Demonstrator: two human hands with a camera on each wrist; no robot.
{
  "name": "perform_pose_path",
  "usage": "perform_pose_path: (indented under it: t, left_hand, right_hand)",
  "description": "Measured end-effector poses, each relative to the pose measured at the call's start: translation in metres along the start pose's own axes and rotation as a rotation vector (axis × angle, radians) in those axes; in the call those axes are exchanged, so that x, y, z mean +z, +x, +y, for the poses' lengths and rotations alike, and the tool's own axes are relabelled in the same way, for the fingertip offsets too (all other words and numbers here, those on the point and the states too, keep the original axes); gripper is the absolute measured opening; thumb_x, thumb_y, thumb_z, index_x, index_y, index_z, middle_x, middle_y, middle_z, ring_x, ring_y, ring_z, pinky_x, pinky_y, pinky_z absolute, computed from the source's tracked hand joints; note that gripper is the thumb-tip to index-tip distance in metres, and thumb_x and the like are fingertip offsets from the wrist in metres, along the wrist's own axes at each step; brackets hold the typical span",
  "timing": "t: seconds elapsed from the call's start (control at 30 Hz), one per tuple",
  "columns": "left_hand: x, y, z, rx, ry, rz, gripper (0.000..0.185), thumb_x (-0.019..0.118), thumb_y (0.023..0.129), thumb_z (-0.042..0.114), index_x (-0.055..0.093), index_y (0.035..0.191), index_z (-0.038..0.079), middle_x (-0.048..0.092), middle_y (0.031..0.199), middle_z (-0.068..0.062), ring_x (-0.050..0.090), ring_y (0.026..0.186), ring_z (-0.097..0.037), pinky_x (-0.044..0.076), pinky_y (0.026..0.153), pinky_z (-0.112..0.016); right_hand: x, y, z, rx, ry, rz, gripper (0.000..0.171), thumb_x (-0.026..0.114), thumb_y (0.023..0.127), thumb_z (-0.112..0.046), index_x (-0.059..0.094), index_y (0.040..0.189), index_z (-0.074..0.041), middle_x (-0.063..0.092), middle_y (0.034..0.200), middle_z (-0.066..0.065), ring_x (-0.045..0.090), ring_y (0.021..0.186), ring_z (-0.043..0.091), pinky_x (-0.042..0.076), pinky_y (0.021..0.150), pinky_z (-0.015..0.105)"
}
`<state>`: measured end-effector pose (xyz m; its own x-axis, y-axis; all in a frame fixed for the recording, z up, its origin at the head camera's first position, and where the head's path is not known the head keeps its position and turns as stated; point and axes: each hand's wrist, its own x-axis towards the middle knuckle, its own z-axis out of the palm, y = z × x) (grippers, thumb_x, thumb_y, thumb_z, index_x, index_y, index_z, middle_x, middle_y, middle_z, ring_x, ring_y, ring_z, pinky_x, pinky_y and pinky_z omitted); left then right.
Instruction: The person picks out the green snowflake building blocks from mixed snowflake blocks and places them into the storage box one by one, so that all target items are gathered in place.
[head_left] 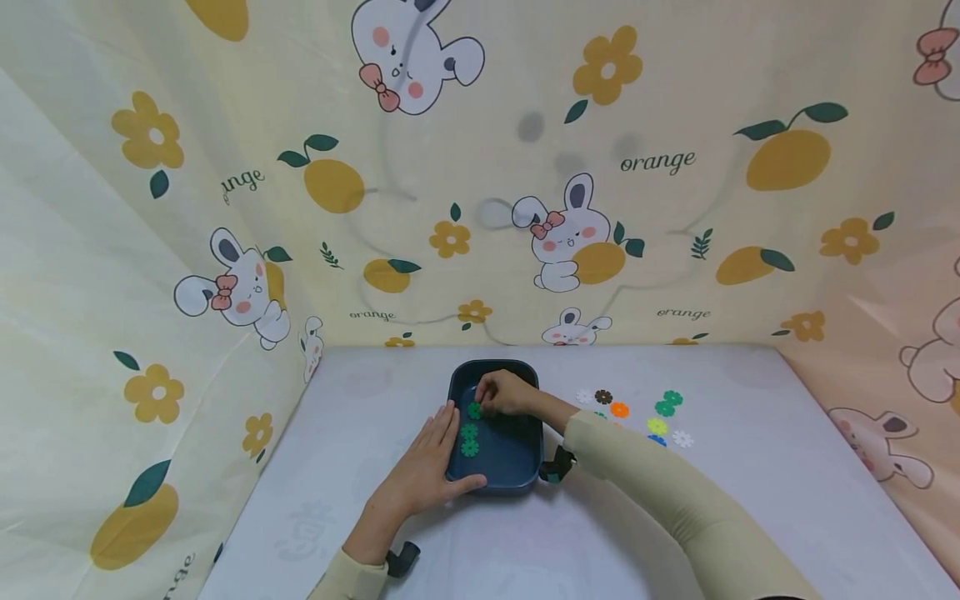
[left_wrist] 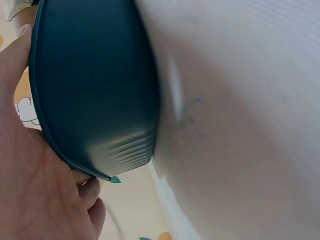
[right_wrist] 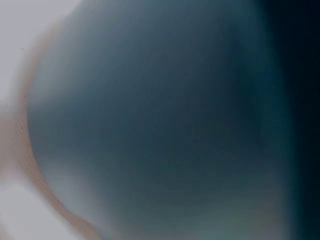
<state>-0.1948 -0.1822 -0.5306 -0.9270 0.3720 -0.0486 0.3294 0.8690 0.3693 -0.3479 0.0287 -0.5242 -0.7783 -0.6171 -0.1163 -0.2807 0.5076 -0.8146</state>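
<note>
A dark blue-green rectangular tray [head_left: 504, 467] stands on the table. My left hand [head_left: 426, 467] rests against its left side and near corner, fingers straight along the rim and thumb across the near edge. In the left wrist view the left palm [left_wrist: 37, 185] lies beside the tray's outer wall [left_wrist: 95, 90]. My right hand [head_left: 508, 393] reaches over the tray's right rim, its fingertips at a green flower-shaped plastic disc [head_left: 475, 410]. Two more green discs [head_left: 469, 440] lie below it, edges together, near the tray's left wall. The right wrist view is mostly blurred tray wall.
Right of the tray lie loose flower-shaped discs: a brown one [head_left: 603, 397], an orange one [head_left: 619, 410], a pair of green ones [head_left: 668, 404], a yellow one [head_left: 657, 426] and a white one [head_left: 682, 438]. The right forearm partly covers some. A printed curtain [head_left: 495, 250] hangs behind the table.
</note>
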Motion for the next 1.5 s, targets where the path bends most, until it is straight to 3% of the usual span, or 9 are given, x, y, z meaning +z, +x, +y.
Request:
perform_pose_path:
  t: [0.5,0.77,1.0,1.2,1.33,1.5]
  left_hand:
    - [-0.002,-0.001,0.003,0.008,0.004,-0.001,0.119,0.061,0.095,0.077,0.009,0.172,0.004,0.001,0.182,-0.009,0.002,0.168,-0.026,0.01,0.136,-0.048]
    - [0.0,0.0,0.002,0.009,-0.005,0.009,0.119,0.063,0.094,0.077,0.009,0.172,0.005,0.0,0.182,-0.009,0.003,0.168,-0.026,0.011,0.136,-0.048]
    - [0.002,0.0,0.001,-0.009,-0.003,0.021,0.12,0.064,0.093,0.078,0.008,0.173,0.007,0.0,0.182,-0.007,0.002,0.168,-0.024,0.01,0.136,-0.047]
    - [0.002,-0.001,0.003,-0.009,-0.001,0.017,0.121,0.063,0.093,0.079,0.007,0.173,0.006,-0.001,0.182,-0.007,0.001,0.168,-0.023,0.009,0.136,-0.046]
    - [0.002,-0.001,0.003,-0.003,-0.006,0.022,0.121,0.064,0.093,0.077,0.008,0.173,0.005,-0.001,0.182,-0.008,0.002,0.168,-0.025,0.011,0.136,-0.047]
    - [0.003,-0.001,0.003,-0.007,-0.007,0.023,0.12,0.066,0.094,0.075,0.008,0.173,0.005,0.0,0.182,-0.008,0.003,0.168,-0.024,0.011,0.136,-0.047]
  right_hand:
    - [-0.005,-0.003,0.002,-0.046,-0.033,0.022,0.011,0.073,0.097,0.002,0.074,0.106,-0.003,0.073,0.092,0.003,0.067,0.081,0.014,0.06,0.074,0.027]
    - [-0.036,-0.03,-0.003,-0.14,0.051,0.046,0.014,0.072,0.103,-0.006,0.071,0.115,0.002,0.073,0.101,0.007,0.073,0.089,0.019,0.066,0.082,0.033]
    - [-0.063,-0.069,0.012,-0.175,-0.037,0.177,0.013,0.077,0.1,-0.009,0.073,0.111,-0.003,0.072,0.099,0.003,0.067,0.087,0.018,0.059,0.08,0.027]
    - [-0.073,-0.1,0.037,-0.084,-0.108,0.245,0.012,0.078,0.1,-0.012,0.073,0.109,-0.006,0.069,0.097,0.002,0.061,0.085,0.019,0.054,0.075,0.024]
    - [-0.074,-0.114,0.054,0.013,-0.103,0.212,0.014,0.078,0.1,-0.012,0.073,0.111,-0.005,0.068,0.097,0.003,0.059,0.086,0.021,0.053,0.07,0.024]
    - [-0.07,-0.123,0.072,0.145,-0.127,0.167,0.011,0.079,0.099,-0.014,0.073,0.108,-0.012,0.064,0.094,0.002,0.057,0.086,0.021,0.052,0.069,0.026]
